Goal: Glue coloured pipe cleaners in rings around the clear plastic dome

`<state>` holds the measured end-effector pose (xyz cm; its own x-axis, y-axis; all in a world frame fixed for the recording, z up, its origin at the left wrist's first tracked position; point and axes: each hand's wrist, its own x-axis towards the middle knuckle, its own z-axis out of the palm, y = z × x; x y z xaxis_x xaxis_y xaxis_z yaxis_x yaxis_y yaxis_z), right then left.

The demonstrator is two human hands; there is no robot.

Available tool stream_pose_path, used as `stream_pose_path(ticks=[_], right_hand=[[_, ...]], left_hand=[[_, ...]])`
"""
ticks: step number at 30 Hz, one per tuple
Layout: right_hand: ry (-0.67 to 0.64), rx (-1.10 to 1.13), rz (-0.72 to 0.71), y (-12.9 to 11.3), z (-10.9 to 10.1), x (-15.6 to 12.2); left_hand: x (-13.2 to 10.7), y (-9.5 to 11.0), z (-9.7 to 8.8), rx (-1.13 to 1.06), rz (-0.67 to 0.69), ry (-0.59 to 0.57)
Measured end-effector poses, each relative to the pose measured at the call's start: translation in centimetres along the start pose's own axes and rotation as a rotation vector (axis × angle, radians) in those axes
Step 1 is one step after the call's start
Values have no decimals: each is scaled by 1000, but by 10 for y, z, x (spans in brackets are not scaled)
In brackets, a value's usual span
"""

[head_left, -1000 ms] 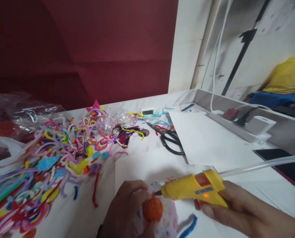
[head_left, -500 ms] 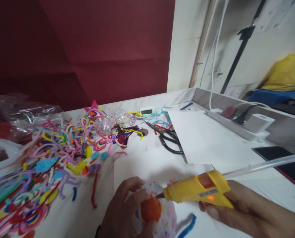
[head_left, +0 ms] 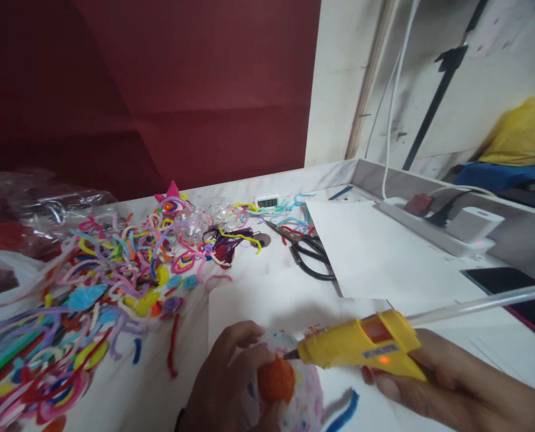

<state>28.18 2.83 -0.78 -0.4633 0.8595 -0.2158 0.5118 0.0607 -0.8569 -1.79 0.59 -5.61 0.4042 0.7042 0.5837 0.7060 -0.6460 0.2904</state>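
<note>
1. From the head view, my left grip (head_left: 225,375) is curled around a pale speckled ball (head_left: 310,390) at the near middle of the bench (head_left: 137,402), holding it, with the fingers partly hiding it.
2. An orange piece (head_left: 276,379) sits on the side of the ball towards me, and my left fingers lie against it.
3. My right grip (head_left: 451,384) is wrapped around the handle of a yellow glue gun (head_left: 361,345), its small light glowing orange.
4. The gun points left, its dark nozzle at the far right edge of the orange piece; I cannot tell whether they touch.
5. A clear stick (head_left: 483,303) runs from the back of the gun out to the right, passing in front of a dark phone (head_left: 504,281).
6. Just right of the ball lies a short blue fuzzy strip (head_left: 343,411).
7. To the left spreads a heap of coloured fuzzy strips (head_left: 128,258).
8. Farther off, black-handled scissors (head_left: 312,255) lie partly under a white sheet (head_left: 366,252).
9. On the far right, a white power strip (head_left: 429,225) carries plugs and a white adapter (head_left: 474,225).
</note>
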Motion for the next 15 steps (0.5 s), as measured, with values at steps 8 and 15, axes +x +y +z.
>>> stream_pose_path(ticks=[8, 15], right_hand=[[-55, 68, -1, -1, 4, 6], [-25, -15, -9, -2, 1, 3]], left_hand=[[2, 4, -2, -23, -13, 13], [0, -1, 0, 12, 3, 47]])
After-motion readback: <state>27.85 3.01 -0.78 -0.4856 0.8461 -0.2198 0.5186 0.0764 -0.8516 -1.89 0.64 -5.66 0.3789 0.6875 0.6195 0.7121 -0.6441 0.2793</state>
